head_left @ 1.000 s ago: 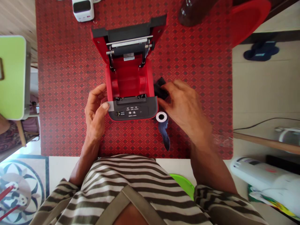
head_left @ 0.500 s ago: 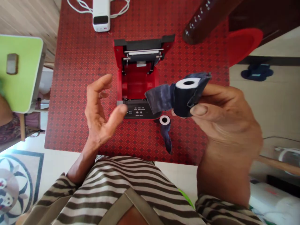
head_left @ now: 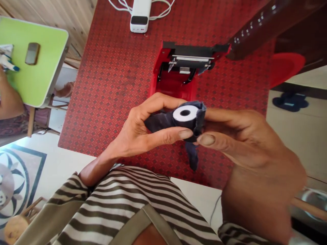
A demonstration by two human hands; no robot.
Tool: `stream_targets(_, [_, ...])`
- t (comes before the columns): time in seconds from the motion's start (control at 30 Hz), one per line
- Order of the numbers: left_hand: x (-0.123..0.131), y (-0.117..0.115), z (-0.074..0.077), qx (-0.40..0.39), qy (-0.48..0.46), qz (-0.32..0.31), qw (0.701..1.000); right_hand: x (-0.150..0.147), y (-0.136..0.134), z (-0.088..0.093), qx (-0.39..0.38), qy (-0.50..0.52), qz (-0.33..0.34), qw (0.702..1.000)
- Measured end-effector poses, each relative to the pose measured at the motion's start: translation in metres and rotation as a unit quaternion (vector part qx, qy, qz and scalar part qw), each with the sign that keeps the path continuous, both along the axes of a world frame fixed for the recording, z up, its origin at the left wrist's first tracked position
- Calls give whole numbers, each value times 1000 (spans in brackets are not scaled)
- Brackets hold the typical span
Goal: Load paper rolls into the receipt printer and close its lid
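Both my hands hold a paper roll [head_left: 185,114] wrapped in a dark blue, cloth-like strip, with a white end face and a black core. My left hand [head_left: 143,131] pinches it from the left between thumb and fingers. My right hand [head_left: 237,139] grips it from the right, its thumb on the wrapping. Below them, a dark loose strip [head_left: 192,156] hangs or lies on the mat. Its attachment is hidden. Beyond my hands stands an open red receipt printer [head_left: 173,86], its front panel hidden behind my hands.
The printer stands on a red patterned mat [head_left: 109,102]. A white device [head_left: 139,18] with a cable lies at the far end. A green table [head_left: 35,61] with a person's arm is at the left, and a dark brown object [head_left: 270,30] overhangs the top right.
My right hand has brought the dark roll up from the mat, and my left hand has moved from the printer onto it. The view has tilted, and the printer's front is now covered.
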State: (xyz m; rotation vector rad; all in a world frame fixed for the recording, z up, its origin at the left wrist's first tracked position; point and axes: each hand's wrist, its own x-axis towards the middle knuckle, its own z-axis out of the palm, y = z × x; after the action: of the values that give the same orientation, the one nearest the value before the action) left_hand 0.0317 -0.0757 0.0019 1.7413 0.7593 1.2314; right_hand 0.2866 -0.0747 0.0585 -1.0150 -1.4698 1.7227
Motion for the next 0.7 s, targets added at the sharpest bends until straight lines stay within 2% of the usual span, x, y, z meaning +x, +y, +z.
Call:
stream_targets(0.1, [-2,-4,-5,-10,-2,13,1000,-13,-7,8,54,-80,-77,992])
stream_targets(0.2, [-5,-4,-4,-27,-11,18,999,-21,-19,15,147,-171,-134,965])
stream_targets(0.37, [-14,2,-2,-38,-42,5,998,-27,-37,29,300,-293,-99,902])
stream_targets(0.47, [-16,3,-8,-49,-57,10,997,-33,-45,35,347,-342,-84,869])
stream_targets(0.6, [-14,0,-18,-68,-72,20,995,-35,-51,37,395,-373,-150,826])
stream_targets(0.63, [-13,0,-20,-72,-71,20,995,-33,-51,37,404,-363,-141,827])
stream_targets(0.7, [-13,0,-23,-70,-82,15,994,-27,-53,37,374,-318,-100,865])
